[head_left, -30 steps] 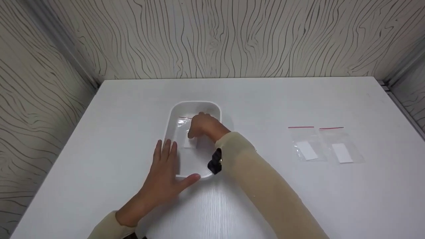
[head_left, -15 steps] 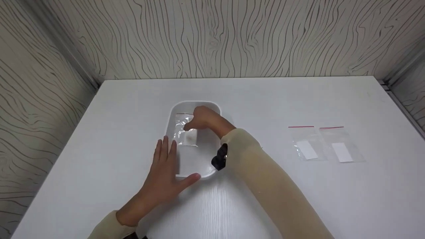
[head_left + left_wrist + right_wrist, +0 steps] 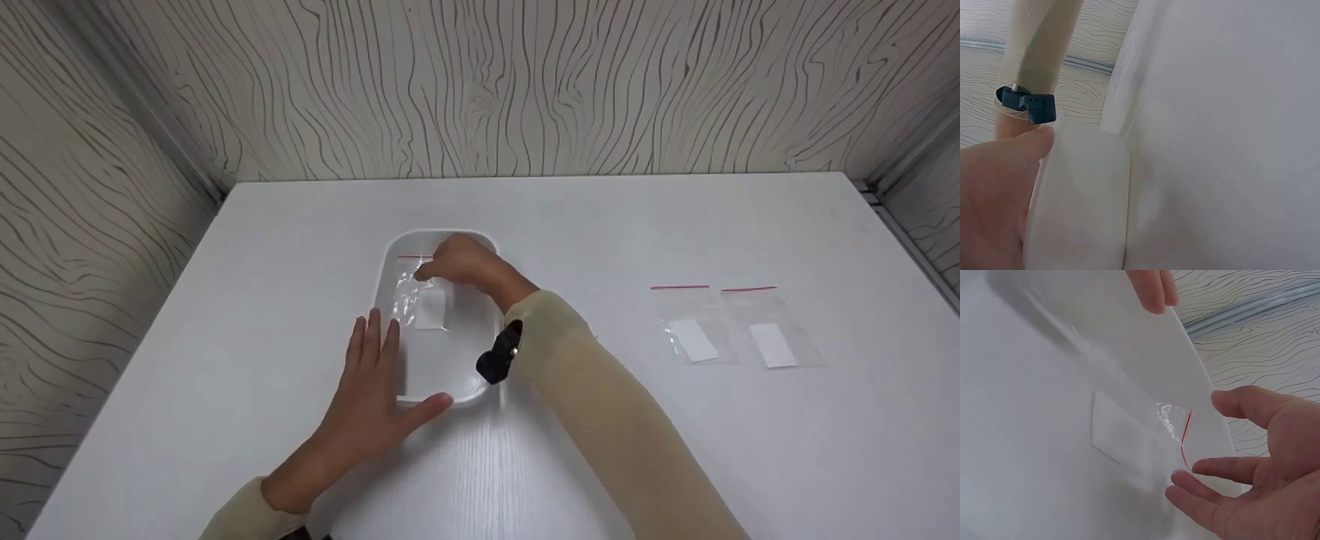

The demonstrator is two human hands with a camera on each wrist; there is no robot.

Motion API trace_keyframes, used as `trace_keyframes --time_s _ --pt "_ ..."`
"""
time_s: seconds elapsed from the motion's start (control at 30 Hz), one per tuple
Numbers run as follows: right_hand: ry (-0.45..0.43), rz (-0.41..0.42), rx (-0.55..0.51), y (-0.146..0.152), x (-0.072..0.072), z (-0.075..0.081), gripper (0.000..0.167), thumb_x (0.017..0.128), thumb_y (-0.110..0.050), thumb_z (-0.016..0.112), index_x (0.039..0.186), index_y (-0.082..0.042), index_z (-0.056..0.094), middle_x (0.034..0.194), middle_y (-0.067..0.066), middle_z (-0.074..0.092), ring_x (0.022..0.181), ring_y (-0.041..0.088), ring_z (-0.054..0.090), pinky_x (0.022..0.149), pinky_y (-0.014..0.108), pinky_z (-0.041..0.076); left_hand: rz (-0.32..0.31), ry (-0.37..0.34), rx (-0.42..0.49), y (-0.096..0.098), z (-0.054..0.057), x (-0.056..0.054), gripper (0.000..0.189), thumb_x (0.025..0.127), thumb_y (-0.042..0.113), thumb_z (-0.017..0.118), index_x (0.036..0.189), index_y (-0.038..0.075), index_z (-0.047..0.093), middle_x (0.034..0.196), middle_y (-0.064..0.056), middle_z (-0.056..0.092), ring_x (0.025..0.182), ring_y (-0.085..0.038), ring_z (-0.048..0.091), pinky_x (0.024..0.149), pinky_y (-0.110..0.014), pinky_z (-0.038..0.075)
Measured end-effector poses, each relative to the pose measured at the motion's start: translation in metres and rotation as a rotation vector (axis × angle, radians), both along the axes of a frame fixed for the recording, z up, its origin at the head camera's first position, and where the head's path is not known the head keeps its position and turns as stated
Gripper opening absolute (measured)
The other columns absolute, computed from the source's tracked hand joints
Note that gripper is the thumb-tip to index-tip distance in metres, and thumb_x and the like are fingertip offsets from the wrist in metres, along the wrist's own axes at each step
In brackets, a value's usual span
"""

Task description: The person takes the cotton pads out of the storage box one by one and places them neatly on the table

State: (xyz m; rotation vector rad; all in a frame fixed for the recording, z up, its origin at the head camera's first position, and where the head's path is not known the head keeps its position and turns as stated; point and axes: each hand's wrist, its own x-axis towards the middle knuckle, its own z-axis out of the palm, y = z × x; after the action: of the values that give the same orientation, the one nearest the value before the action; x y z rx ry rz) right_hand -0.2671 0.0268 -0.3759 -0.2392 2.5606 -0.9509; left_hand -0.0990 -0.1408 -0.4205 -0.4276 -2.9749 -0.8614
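A white rectangular tray (image 3: 442, 375) stands left of the table's middle. My left hand (image 3: 366, 401) rests against its near left corner, fingers straight along the left rim and thumb spread along the near edge. Inside the tray lies a clear zip bag (image 3: 430, 309) with a red seal line and a white card in it. Over the bag's sealed end is my right hand (image 3: 469, 262). In the right wrist view its thumb and fingers (image 3: 1224, 469) are spread apart, and the fingertips are at the red seal; whether they touch it is hard to tell.
Two more clear zip bags with red seals and white cards lie side by side on the right, a left one (image 3: 694, 337) and a right one (image 3: 772, 341). The white table (image 3: 585, 225) ends at a wood-patterned wall (image 3: 480, 90) behind.
My right hand has moved up toward the tray's far end, uncovering more of the bag. The bag has shifted slightly the same way and lies flat. My left hand stays put.
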Motion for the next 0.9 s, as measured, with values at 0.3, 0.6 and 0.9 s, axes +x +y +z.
trace_keyframes --time_s 0.3,0.6,0.9 --pt "-0.232 -0.050 -0.218 -0.0024 0.0041 0.0018 0.036 0.094 -0.015 0.069 0.126 0.001 0.070 0.117 0.008 0.068 0.097 0.018 0.059 0.093 0.034 0.054 -0.010 0.005 0.012 -0.0003 0.0002 0.0006 0.115 0.084 0.069 0.069 0.155 -0.010 0.027 0.166 -0.031 0.005 0.153 -0.048 -0.001 0.118 -0.060 0.023" --pt "-0.313 -0.046 -0.314 -0.0039 0.0071 0.0048 0.052 0.095 -0.011 0.069 0.142 0.004 0.054 0.138 0.017 0.058 0.119 0.028 0.060 0.087 0.035 0.058 -0.008 -0.008 0.000 -0.0006 -0.0001 -0.0001 0.114 0.084 0.068 0.070 0.156 -0.009 0.027 0.166 -0.029 0.004 0.153 -0.047 -0.001 0.118 -0.061 0.023" --pt "-0.270 -0.026 -0.360 -0.0086 0.0084 0.0045 0.038 0.095 -0.004 0.068 0.133 -0.001 0.066 0.136 0.012 0.062 0.112 0.023 0.065 0.096 0.031 0.052 -0.009 -0.037 -0.001 -0.0008 0.0017 0.0001 0.114 0.084 0.070 0.068 0.157 -0.007 0.026 0.167 -0.027 0.002 0.153 -0.046 -0.005 0.118 -0.063 0.021"
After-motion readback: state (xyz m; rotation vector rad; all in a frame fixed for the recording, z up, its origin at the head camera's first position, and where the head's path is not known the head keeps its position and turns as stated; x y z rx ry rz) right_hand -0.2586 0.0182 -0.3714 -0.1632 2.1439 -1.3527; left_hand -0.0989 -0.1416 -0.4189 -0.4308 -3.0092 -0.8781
